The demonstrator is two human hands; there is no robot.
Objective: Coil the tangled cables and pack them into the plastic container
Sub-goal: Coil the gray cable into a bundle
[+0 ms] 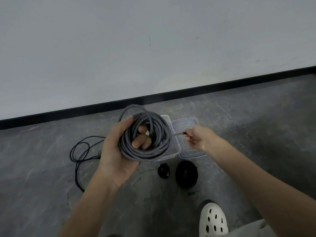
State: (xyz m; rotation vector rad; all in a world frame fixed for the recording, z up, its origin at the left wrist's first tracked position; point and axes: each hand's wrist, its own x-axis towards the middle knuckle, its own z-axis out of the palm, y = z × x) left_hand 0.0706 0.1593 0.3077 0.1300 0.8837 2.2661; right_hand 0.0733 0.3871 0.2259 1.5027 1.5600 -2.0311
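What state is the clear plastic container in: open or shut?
Open: the clear plastic container stands uncovered, its clear lid lying beside it.

Bare room (concrete floor, white wall)

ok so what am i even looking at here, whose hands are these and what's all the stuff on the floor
No machine here: one picture, from a camera worn on a person's head, looking down at their two bare hands. The left hand holds a coil of grey braided cable, fingers curled through its middle. The right hand pinches that cable's loose end. On the floor behind the coil sits a clear plastic box, open, its lid lying beside it on the right. To the left trails a thin black cable, uncoiled. Nearer the person lie a small black bundle and a larger black bundle. The white shoe belongs to the person.
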